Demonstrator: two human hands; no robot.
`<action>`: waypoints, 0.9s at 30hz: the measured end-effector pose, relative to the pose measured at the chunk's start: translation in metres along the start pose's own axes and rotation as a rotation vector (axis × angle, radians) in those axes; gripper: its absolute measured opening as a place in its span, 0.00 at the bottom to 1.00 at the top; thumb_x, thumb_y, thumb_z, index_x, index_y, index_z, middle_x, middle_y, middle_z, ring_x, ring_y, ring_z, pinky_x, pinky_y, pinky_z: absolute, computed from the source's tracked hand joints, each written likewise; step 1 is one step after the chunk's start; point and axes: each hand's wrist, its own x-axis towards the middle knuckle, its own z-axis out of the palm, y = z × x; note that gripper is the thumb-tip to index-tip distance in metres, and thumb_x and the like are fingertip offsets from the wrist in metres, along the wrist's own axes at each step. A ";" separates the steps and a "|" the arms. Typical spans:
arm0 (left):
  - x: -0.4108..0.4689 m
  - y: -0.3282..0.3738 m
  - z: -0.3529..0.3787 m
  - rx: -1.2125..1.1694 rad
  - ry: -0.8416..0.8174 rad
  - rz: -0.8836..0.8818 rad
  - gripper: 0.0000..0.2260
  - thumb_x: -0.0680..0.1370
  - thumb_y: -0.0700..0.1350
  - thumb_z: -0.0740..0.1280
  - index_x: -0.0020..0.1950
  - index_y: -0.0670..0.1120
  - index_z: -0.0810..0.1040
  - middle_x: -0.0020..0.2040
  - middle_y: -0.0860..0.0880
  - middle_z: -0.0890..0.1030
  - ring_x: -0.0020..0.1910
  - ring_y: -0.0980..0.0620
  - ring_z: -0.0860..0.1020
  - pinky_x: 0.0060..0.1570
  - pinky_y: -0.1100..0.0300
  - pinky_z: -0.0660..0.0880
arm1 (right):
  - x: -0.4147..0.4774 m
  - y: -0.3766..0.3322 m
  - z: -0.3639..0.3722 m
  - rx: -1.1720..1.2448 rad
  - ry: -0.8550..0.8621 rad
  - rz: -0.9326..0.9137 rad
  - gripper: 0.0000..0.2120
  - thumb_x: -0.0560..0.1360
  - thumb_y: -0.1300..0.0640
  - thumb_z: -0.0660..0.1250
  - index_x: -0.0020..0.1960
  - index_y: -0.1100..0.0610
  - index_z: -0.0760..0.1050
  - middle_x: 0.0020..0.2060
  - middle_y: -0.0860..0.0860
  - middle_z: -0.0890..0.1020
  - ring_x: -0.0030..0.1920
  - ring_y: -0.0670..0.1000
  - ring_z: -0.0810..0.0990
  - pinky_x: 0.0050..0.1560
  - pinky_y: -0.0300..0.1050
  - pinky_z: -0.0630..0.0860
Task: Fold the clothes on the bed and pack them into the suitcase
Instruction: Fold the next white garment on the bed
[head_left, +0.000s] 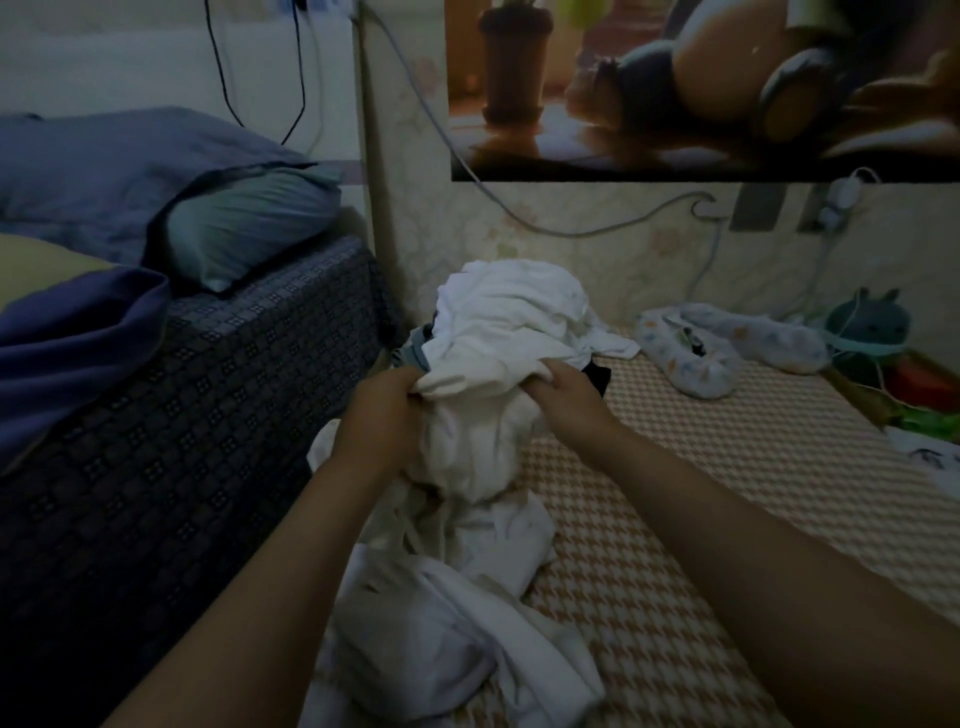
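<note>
Our left hand (387, 410) and right hand (563, 387) each grip the white garment (478, 431), which hangs between them, before the clothes pile (511, 306).

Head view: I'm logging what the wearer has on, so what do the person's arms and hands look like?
Both the left hand and right hand are bare: no gloves, and no rings or watch that I can make out in the dim light. The left forearm and right forearm show no sleeve anywhere in frame.
</note>
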 end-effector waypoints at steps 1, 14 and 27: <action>-0.001 0.009 0.003 -0.001 -0.009 0.008 0.13 0.78 0.36 0.60 0.57 0.43 0.82 0.52 0.42 0.82 0.49 0.43 0.78 0.46 0.56 0.73 | -0.005 -0.001 -0.013 0.021 0.003 0.004 0.08 0.81 0.54 0.61 0.57 0.51 0.77 0.53 0.45 0.79 0.53 0.45 0.77 0.51 0.38 0.73; 0.015 0.136 0.120 -0.040 -0.303 0.218 0.13 0.77 0.37 0.64 0.61 0.43 0.80 0.61 0.42 0.79 0.60 0.42 0.76 0.60 0.53 0.71 | -0.063 0.035 -0.195 -0.923 0.053 0.002 0.22 0.76 0.53 0.68 0.68 0.44 0.68 0.61 0.48 0.77 0.55 0.53 0.78 0.46 0.44 0.73; 0.024 0.125 0.156 0.165 -0.742 0.182 0.23 0.81 0.36 0.56 0.76 0.48 0.62 0.72 0.45 0.68 0.68 0.46 0.69 0.62 0.58 0.67 | -0.058 0.077 -0.196 -1.179 -0.140 0.270 0.16 0.77 0.56 0.60 0.63 0.51 0.77 0.62 0.51 0.76 0.61 0.54 0.74 0.68 0.52 0.66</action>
